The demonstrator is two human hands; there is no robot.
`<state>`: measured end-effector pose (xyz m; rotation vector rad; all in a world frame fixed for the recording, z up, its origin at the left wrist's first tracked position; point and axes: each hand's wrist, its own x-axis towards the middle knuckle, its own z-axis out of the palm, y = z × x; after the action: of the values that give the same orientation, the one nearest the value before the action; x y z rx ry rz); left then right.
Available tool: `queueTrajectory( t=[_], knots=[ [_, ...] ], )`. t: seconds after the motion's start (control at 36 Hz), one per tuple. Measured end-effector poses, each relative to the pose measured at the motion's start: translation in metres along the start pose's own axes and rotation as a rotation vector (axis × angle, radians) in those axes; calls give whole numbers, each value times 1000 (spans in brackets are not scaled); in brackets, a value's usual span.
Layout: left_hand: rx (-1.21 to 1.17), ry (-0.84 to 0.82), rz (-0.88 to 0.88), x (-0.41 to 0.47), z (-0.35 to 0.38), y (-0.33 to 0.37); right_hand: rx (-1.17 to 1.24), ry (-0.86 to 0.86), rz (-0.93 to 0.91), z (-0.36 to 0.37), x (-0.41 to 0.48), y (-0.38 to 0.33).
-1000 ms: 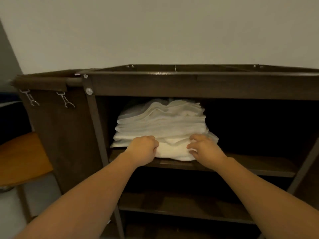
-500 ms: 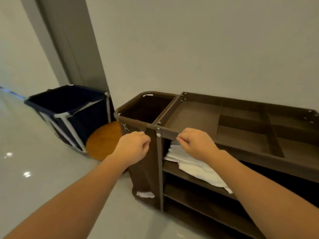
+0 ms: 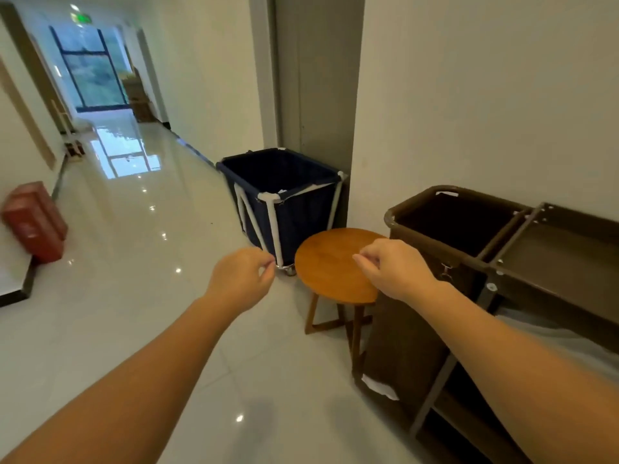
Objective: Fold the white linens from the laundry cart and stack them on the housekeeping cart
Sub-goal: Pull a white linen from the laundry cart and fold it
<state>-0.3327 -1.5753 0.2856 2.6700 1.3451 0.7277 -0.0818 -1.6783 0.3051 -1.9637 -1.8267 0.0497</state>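
Glossy pale tiled floor (image 3: 134, 262) runs down a long corridor toward a tall window at the far end. Along the right wall stands a dark brown housekeeping cart (image 3: 502, 262) with a divided top tray, open shelves below and a brown fabric bag (image 3: 402, 346) hung on its near end. Farther along the same wall, in the corner by a grey door frame, sits a navy fabric laundry cart (image 3: 294, 209) on a white tube frame with castors. A small white scrap shows inside it near the front rim. Between the two carts, just beside the bag, is a round-topped wooden stool (image 3: 331, 262). A blurred red box (image 3: 33, 219) sits by the left wall.

Folded white linens (image 3: 549, 324) show only as a pale strip on the housekeeping cart's upper shelf, above the right forearm.

Both bare arms reach forward. The left hand (image 3: 239, 279) hangs over the floor and the right hand (image 3: 395, 271) over the stool's edge. Each has its fingers curled in toward the palm and holds nothing.
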Motion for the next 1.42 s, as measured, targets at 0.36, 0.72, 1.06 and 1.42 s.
queueTrajectory(
  t=[0.36,0.72,1.06,1.42],
  knots=[
    [40,8,-79,85,-17,-189,-3,-88,-8,92,169,-85],
    [54,35,-93,237,50,-269,-6,-112,-13,154,353,-40],
    [67,13,-159,405,111,-316,-7,-149,-41,193,549,22],
    [35,-15,-146,533,187,-410,-57,-213,26,261,688,62]
  ],
)
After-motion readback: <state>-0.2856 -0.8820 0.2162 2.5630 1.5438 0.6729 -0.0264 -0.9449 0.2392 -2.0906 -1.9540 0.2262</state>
